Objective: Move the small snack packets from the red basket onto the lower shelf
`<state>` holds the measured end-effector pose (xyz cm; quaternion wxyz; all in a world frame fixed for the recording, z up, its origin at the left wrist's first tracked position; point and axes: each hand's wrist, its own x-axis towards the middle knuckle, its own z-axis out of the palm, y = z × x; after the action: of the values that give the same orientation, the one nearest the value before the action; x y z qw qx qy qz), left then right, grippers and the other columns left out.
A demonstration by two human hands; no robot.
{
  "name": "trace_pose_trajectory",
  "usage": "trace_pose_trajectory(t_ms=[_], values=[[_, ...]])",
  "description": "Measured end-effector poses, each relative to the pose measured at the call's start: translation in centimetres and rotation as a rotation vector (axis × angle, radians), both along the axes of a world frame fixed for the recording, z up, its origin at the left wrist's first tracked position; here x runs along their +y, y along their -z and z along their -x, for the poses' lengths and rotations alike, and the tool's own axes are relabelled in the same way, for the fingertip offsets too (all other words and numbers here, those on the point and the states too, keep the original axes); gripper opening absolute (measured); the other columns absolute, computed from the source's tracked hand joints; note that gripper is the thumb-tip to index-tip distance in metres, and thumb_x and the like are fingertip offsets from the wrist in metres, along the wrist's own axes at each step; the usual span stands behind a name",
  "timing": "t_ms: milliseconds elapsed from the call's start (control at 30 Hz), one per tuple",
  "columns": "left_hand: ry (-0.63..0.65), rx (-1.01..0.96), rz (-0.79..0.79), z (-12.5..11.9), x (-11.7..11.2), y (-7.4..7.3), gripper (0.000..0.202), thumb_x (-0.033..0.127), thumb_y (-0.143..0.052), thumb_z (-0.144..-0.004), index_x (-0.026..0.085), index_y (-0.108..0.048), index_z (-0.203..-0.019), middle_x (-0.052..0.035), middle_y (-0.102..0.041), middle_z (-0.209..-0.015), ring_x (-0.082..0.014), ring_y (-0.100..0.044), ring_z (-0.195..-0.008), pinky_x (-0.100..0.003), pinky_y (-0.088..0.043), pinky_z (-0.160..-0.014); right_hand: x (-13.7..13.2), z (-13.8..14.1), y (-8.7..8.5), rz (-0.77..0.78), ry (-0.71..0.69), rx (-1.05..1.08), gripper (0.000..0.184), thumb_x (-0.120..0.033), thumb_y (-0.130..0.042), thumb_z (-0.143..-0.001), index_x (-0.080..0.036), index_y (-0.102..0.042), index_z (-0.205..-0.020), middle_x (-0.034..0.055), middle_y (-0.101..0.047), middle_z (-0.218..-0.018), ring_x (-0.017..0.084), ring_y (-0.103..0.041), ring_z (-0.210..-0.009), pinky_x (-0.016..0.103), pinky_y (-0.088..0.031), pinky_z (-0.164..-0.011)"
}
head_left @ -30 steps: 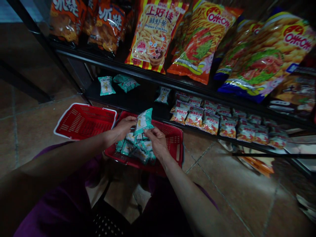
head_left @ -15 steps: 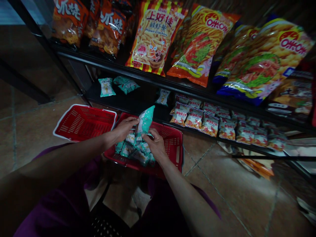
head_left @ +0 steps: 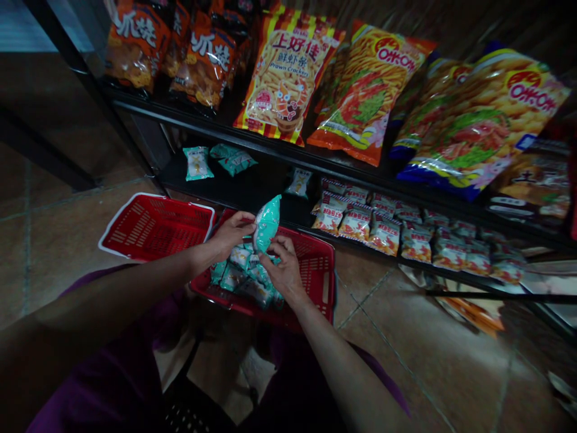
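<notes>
Pressure was the thing to watch: the left hand [head_left: 235,233] pinched the left edge of a teal packet [head_left: 267,224], and the right hand [head_left: 283,264] gripped its lower right side. Both grips were narrow, closed on that one packet and nothing else that showed. It stood nearly on end between them, leaning a little to the right at its top. Such a puffed wrapper would probably handle best with light fingertips near the edges (a hard squeeze in the middle could crush whatever was inside). With two hands on it, one could steady while the other adjusted, which was a sound way to keep it from slipping.

Directly below, a heap of teal packets [head_left: 247,282] lay in the red basket [head_left: 325,270], so keeping the wrists raised made sense, to avoid dragging the heap about. A second red basket [head_left: 151,231] sat just beside it on the left.

Beyond the hands ran the black lower shelf [head_left: 234,191], close enough that its edge was worth minding. Two teal packets [head_left: 198,164] rested toward its left end, a third, paler one [head_left: 299,182] farther right, next to rows of white-and-orange packets [head_left: 383,233]. Larger snack bags [head_left: 288,78] leaned on the upper shelf [head_left: 180,123].
</notes>
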<state>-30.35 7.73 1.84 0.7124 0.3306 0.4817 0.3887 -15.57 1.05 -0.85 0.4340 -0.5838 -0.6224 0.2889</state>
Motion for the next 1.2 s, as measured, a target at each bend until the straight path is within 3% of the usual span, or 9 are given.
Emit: trace_pose_trajectory(t_ms=[233, 400, 600, 900, 1200], values=[[0.046, -0.018, 0.013, 0.0, 0.0, -0.1, 0.02, 0.027, -0.069, -0.072, 0.018, -0.066, -0.089, -0.0038, -0.065, -0.092, -0.0155, -0.059, -0.084, -0.026, -0.045, -0.071, -0.2, -0.3, 0.1, -0.107, 0.022, -0.262, 0.008, -0.016, -0.058, -0.073, -0.021, -0.064, -0.073, 0.0073, -0.049, -0.106, 0.023, -0.052, -0.101, 0.04, -0.046, -0.088], [0.071, -0.039, -0.004, 0.1, 0.0, 0.1, 0.027, 0.037, -0.072, -0.071, 0.017, -0.066, -0.087, -0.007, -0.066, -0.095, -0.0177, -0.061, -0.085, -0.029, -0.046, -0.073, -0.3, -0.5, -0.1, -0.121, -0.043, -0.413, 0.01, -0.016, -0.058, -0.074, -0.022, -0.065, -0.075, 0.0083, -0.048, -0.11, 0.025, -0.049, -0.103, 0.042, -0.047, -0.086], [0.034, -0.015, 0.043, 0.0, 0.4, 0.3, 0.04, 0.044, -0.073, -0.071, 0.017, -0.062, -0.099, -0.0105, -0.067, -0.103, -0.0196, -0.063, -0.084, -0.031, -0.048, -0.07, -0.4, -0.4, -0.7, -0.158, -0.129, -0.598, 0.012, -0.011, -0.059, -0.074, -0.021, -0.064, -0.075, 0.0102, -0.047, -0.113, 0.027, -0.045, -0.104, 0.041, -0.049, -0.084], [0.026, 0.012, 0.076, 0.1, 0.8, 0.1, 0.051, 0.06, -0.065, -0.072, 0.017, -0.063, -0.1, -0.0093, -0.069, -0.087, -0.0196, -0.065, -0.072, -0.03, -0.048, -0.065, -0.5, -0.3, -0.5, -0.144, -0.164, -0.623, 0.015, -0.01, -0.058, -0.074, -0.021, -0.065, -0.079, 0.0114, -0.045, -0.115, 0.029, -0.043, -0.109, 0.043, -0.05, -0.084], [-0.096, 0.102, 0.05, 0.1, 1.3, 1.9, 0.039, 0.056, -0.063, -0.075, 0.017, -0.062, -0.079, -0.0044, -0.063, -0.074, -0.0158, -0.059, -0.068, -0.027, -0.046, -0.064, -0.5, 0.0, -0.8, -0.199, -0.169, -0.644, 0.014, -0.009, -0.057, -0.077, -0.022, -0.062, -0.077, 0.0096, -0.045, -0.115, 0.028, -0.04, -0.115, 0.043, -0.047, -0.093]])
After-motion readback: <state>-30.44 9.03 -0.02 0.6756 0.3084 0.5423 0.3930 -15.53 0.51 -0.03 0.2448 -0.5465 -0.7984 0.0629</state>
